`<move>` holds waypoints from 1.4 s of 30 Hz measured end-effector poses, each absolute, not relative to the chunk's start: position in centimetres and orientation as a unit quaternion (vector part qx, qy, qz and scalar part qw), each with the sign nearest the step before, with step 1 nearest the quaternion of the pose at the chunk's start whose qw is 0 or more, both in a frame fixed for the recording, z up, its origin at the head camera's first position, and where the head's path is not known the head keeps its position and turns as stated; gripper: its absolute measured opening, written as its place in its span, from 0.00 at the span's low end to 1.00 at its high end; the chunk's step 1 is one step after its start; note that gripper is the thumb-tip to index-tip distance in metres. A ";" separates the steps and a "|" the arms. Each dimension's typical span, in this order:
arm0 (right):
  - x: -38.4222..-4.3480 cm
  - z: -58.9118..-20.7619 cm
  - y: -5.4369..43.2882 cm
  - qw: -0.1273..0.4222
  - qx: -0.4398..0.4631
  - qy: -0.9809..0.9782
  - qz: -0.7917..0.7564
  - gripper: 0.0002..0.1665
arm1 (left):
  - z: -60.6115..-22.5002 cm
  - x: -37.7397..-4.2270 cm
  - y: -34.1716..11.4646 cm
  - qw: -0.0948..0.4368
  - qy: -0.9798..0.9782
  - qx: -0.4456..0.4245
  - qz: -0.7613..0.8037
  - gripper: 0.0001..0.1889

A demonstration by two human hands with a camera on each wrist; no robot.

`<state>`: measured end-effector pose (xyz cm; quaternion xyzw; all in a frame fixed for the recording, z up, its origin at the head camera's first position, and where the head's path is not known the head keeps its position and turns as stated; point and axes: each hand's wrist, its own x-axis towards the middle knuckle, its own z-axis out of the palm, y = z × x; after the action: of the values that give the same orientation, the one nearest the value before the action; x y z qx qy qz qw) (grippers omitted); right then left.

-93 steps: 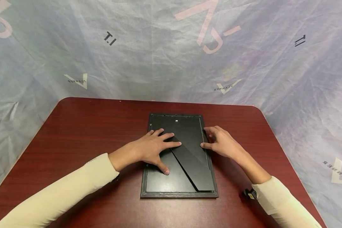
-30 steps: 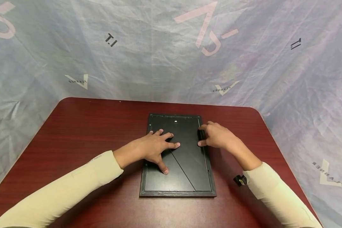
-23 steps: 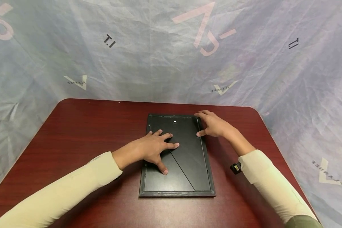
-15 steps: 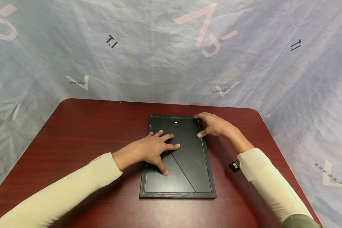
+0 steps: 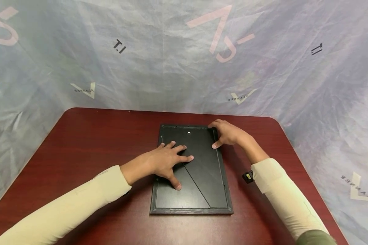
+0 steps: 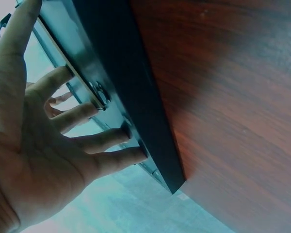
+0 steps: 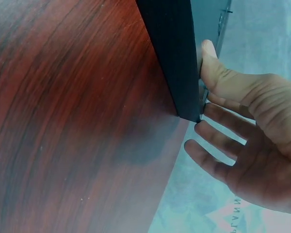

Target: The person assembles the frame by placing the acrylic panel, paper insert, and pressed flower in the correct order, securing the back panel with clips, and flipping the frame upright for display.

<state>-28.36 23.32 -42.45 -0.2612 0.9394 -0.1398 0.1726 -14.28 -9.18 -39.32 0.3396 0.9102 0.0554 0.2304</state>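
Observation:
A black picture frame [image 5: 191, 211] lies face down on the table, its back panel and flat easel stand [image 5: 210, 180] facing up. My left hand [image 5: 162, 161] rests on the left half of the back with fingers spread; its fingertips touch the panel in the left wrist view, where the frame's side [image 6: 136, 97] shows. My right hand [image 5: 230, 132] is at the far right corner, thumb on the right border and fingertips by the far edge. In the right wrist view, the right hand's [image 7: 262, 145] fingers are loosely bent around that corner [image 7: 189, 114].
The reddish-brown wooden table [image 5: 110, 136] extends on both sides of the frame. A printed grey cloth [image 5: 162, 61] hangs behind the table and along its sides. A small black device [image 5: 248, 177] sits under my right wrist.
The easel stand, slightly raised about three seconds ago, now lies flush with the back. My right hand has moved from the right edge up to the far right corner. My left hand stays put.

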 end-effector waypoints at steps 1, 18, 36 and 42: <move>-27.6 -41.5 22.8 0.183 -0.253 0.939 -0.145 0.59 | -39.4 -14.2 -9.2 0.230 0.910 0.340 0.055 0.61; -26.0 -38.2 17.7 0.188 -0.244 0.949 -0.071 0.51 | -39.2 -14.3 -10.5 0.226 0.913 0.335 0.060 0.62; -24.6 -36.9 17.4 0.184 -0.236 0.954 -0.010 0.45 | -38.3 -14.2 -10.1 0.230 0.912 0.335 0.061 0.61; -24.9 -36.8 17.1 0.193 -0.228 0.954 -0.008 0.44 | -38.3 -14.1 -10.2 0.232 0.911 0.335 0.063 0.61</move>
<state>-24.86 17.13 -36.81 -0.2280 0.9544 -0.0075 0.1925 -14.13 -10.19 -38.26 0.3351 0.9110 0.0626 0.2320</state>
